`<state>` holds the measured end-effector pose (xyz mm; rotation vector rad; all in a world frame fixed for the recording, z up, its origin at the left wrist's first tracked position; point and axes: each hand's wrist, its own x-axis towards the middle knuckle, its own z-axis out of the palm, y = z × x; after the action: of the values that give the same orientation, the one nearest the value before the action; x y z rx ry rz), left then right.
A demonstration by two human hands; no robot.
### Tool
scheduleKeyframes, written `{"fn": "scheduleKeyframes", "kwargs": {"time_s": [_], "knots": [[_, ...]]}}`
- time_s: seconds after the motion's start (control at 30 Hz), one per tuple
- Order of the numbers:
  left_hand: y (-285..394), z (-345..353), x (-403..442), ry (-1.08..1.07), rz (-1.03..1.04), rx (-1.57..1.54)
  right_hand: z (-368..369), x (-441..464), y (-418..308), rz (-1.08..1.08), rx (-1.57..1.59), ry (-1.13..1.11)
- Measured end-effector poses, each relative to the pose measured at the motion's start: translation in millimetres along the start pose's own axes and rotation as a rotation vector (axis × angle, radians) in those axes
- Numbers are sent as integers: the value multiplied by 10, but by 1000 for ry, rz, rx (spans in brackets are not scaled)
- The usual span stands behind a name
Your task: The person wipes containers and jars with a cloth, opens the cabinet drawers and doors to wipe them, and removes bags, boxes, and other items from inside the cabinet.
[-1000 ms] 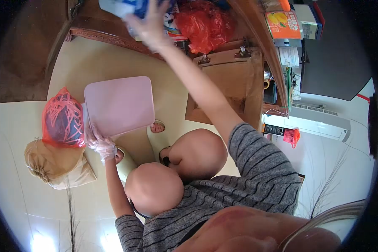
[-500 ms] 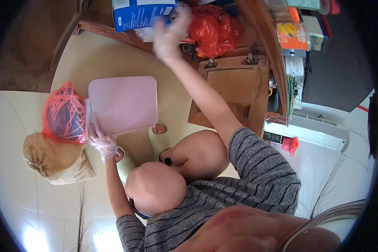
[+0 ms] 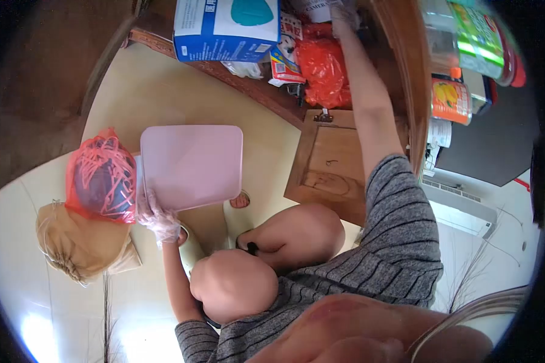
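Note:
A storage box with a flat pink lid (image 3: 194, 166) stands on the floor before my knees. My left hand (image 3: 158, 221), in a clear plastic glove, grips its near left corner. My right hand (image 3: 345, 18), gloved the same way, reaches deep into the low wooden cabinet at the top edge of the view. It is beside a white box printed "CAMERA" (image 3: 316, 11); its fingers are partly cut off, so their grip is unclear. Below my right forearm lies a red plastic bag (image 3: 322, 69). Left of that bag are a colourful packet (image 3: 286, 65) and a large blue-and-white box (image 3: 224, 33).
The cabinet door (image 3: 330, 160) hangs open under my right arm. On the floor at left lie a red bag (image 3: 102, 178) with dark contents and a tan drawstring bag (image 3: 72, 242). Jars and an orange can (image 3: 451, 101) stand on a surface at the upper right.
My right hand has moved from beside the blue box, rightward and deeper into the cabinet, past the red bag. The view has shifted slightly; my left hand stays at the pink-lidded box.

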<state>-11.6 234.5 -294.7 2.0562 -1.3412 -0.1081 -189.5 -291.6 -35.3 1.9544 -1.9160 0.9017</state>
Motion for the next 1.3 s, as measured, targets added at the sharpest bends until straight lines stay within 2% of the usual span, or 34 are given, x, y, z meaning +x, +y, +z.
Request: {"fn": "scheduleKeyframes", "kwargs": {"time_s": [0.2,0.37,0.4,0.43,0.53,0.63,0.67,0.77,0.8,0.9,0.93,0.97,1.1,1.3], "knots": [[-44,76,16,13,3,33,318,336,152,-181,-45,-55],[41,1,95,19,-7,69,645,283,149,-331,-47,-55],[55,-7,105,12,-9,75,630,233,170,-356,-69,-29],[56,6,106,7,-11,81,547,145,100,-317,-244,28],[31,44,106,48,9,79,417,37,222,-328,-306,-39],[54,35,103,37,7,67,450,-185,448,-545,-190,196],[82,-1,138,25,6,69,444,-367,420,-345,-316,107],[40,3,130,19,19,48,225,-575,395,-305,-259,-112],[26,28,114,26,23,36,126,-600,382,-353,-265,-133],[11,31,116,29,43,35,27,-431,381,-532,-27,74],[-4,23,90,3,34,56,-139,-407,198,-371,-21,6],[-10,19,57,-23,23,77,-192,-314,113,-339,-11,21],[28,25,83,32,44,55,-227,30,-111,-433,-88,98],[-1,16,27,-46,-29,36,13,238,-125,-483,-185,98]]}}
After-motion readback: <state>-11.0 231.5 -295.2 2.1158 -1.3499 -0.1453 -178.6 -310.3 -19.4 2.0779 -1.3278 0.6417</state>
